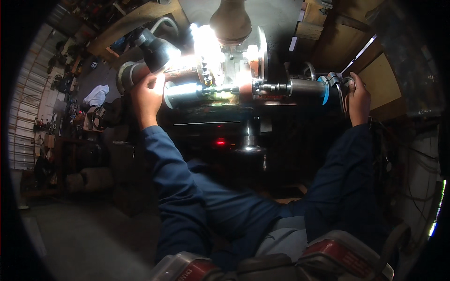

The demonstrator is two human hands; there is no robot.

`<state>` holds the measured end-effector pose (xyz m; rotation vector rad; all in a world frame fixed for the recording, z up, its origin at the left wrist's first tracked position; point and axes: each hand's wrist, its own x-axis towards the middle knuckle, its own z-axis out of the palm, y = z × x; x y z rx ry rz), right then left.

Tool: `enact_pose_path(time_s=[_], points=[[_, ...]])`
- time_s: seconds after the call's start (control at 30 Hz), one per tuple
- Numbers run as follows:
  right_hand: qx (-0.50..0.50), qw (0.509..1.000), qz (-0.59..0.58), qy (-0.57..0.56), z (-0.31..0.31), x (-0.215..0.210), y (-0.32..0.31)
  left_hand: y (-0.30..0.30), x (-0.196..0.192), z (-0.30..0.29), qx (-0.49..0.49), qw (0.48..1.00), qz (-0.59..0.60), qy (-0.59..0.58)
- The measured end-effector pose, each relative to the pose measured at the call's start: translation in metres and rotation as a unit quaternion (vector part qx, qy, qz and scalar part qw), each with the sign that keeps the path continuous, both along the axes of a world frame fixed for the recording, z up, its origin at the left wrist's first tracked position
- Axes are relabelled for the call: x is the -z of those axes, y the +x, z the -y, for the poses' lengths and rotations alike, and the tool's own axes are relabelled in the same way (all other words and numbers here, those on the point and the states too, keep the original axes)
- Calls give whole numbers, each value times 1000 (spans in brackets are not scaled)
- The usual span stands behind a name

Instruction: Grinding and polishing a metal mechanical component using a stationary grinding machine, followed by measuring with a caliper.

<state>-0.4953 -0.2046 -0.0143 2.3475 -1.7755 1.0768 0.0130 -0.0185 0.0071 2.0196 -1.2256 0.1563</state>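
A machine with a horizontal shaft stands in front of me, with a left steel cylinder (185, 94) and a right steel cylinder (305, 88) in line. My left hand (148, 99) is at the left cylinder's outer end, just below a black lamp (159, 50). Its fingers are curled, and what they grip is hidden. Beyond the blue ring (324, 90) at the right end, my right hand (358, 99) is closed around a metal handle (348, 81). Lamp glare washes out a toothed part (205, 65) between the cylinders.
A round disc (262, 54) and a brown rounded housing (230, 22) rise behind the shaft. Below it, a metal handwheel (249, 149) sticks out toward me. A small red light (220, 142) glows in the dark underneath. Wooden boards (358, 44) stand at the right.
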Motion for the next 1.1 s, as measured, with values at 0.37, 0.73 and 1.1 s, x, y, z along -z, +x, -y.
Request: enact_pose_path(time_s=[0.37,0.73,1.1], points=[[-26,987,-99,122,26,-18,0,-13,57,-82,-230,930,-195,-210],[-99,939,-173,280,77,-25,-3,-70,147,-83,-170,963,-159,137],[-24,981,-136,139,31,-22,4,-74,166,-78,-186,979,-70,51]])
